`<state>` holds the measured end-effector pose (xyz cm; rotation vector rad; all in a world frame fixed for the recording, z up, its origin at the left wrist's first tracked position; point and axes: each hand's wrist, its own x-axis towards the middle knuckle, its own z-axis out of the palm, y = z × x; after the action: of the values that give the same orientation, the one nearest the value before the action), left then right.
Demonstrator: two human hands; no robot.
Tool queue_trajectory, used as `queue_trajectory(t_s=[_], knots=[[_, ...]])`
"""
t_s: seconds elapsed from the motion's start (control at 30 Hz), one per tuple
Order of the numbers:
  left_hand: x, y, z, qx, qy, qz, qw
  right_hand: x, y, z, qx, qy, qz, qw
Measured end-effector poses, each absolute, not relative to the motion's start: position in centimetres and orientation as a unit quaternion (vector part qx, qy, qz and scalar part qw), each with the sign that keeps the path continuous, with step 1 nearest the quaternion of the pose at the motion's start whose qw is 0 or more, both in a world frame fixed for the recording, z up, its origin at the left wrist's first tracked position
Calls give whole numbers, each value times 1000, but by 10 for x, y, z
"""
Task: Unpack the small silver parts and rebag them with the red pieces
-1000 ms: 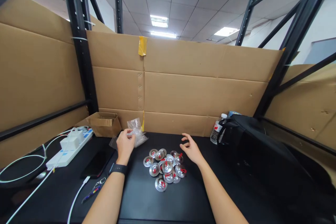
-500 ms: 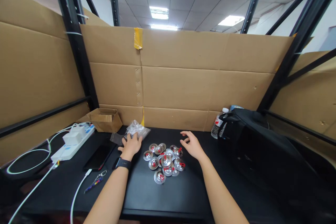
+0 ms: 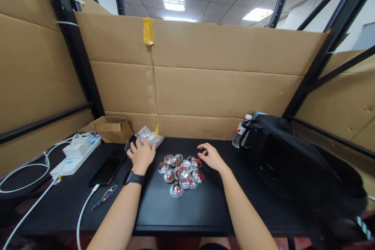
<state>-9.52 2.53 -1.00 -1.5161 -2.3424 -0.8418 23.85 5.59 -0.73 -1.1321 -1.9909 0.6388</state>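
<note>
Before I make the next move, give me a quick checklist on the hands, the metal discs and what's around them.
1. Left hand open: ok, spread out near the plastic bag.
2. Left hand clear of the plastic bag: cannot tell, they overlap in this view.
3. Right hand free: ok, nothing visible in it.
4. Metal discs lying singly: not ok, several overlap.
5. Phone apart from the metal discs: ok.
6. Black bag apart from the metal discs: ok.
</note>
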Motion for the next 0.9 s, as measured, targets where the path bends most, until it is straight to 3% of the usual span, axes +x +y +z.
queue_trajectory(t_s=[0.1, 0.23, 0.47, 0.7, 0.9], knots=[[-90, 21, 4, -652, -667, -359, 33, 241, 52, -1, -444, -788, 234, 357], [-72, 17, 10, -825, -453, -308, -139, 231, 34, 13, -370, -858, 212, 287], [-52, 12, 4, -827, -455, -301, -136, 187, 4, 14, -333, -913, 205, 121], [-52, 13, 4, -808, -454, -329, -178, 184, 0, 10, -373, -880, 244, 162], [-38, 16, -6, -779, -518, -323, -145, 194, 13, 8, -378, -819, 297, 313]])
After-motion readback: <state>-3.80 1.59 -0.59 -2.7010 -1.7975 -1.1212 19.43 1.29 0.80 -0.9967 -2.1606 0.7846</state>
